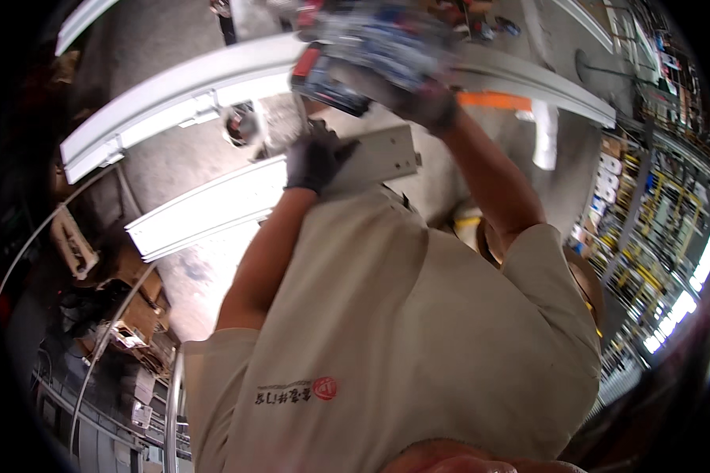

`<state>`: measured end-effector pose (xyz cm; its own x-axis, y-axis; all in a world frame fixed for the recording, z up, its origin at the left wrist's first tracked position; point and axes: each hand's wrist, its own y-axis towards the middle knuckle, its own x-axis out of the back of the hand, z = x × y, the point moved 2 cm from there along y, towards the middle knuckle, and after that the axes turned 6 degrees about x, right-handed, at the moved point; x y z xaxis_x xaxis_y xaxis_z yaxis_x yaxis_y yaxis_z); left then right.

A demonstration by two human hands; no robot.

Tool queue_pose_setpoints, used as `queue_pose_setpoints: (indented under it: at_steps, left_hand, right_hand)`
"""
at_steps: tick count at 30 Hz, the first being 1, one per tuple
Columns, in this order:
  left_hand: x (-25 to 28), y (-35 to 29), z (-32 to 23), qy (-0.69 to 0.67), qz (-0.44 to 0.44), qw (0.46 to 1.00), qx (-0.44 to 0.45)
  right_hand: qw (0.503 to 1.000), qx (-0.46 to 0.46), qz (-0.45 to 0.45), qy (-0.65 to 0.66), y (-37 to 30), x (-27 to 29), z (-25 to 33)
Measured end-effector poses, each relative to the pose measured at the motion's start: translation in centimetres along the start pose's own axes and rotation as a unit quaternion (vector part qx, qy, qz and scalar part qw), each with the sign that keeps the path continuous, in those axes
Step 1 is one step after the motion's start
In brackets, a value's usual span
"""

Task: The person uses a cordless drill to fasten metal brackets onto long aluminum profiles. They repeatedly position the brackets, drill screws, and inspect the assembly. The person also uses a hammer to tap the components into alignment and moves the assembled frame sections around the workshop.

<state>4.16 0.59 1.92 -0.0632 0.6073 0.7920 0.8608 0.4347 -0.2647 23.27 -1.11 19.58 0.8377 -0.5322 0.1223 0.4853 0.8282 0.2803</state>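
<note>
My left hand [315, 162], in a dark glove, grips the near white profile [371, 162], with the thumb apart from the fingers. Holes show near that profile's right end. Farther off, my right hand [426, 106], also gloved, is closed on a cordless drill [386, 43]. Motion smears the drill's upper body; its black and red battery [327, 79] points left. Beneath the drill runs a second long white profile [189, 83], crossing the view from left to right. The drill's tip cannot be made out.
An orange bar [495, 101] and a white wrapped post [544, 134] stand right of my right forearm. Curved metal rails [106, 339] and cardboard boxes [138, 315] lie at the left. Racks with yellow parts [663, 213] fill the far right.
</note>
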Motion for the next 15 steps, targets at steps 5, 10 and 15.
queue_pose_setpoints:
  at_steps: [5, 10, 15]
  left_hand:
    - [0.4, -0.3, 0.1, 0.032, 0.017, 0.999, 0.030]
    - [-0.6, -0.4, 0.6, 0.048, -0.059, 0.997, -0.012]
    - [-0.7, -0.3, 0.7, 0.069, -0.045, 0.996, -0.014]
  right_hand:
    - [0.976, -0.208, -0.059, -0.007, -11.5, 7.6, 6.9]
    - [0.923, -0.372, -0.095, 0.018, -21.0, 6.2, 9.3]
    - [0.889, -0.446, -0.093, 0.053, -25.0, 3.6, 7.7]
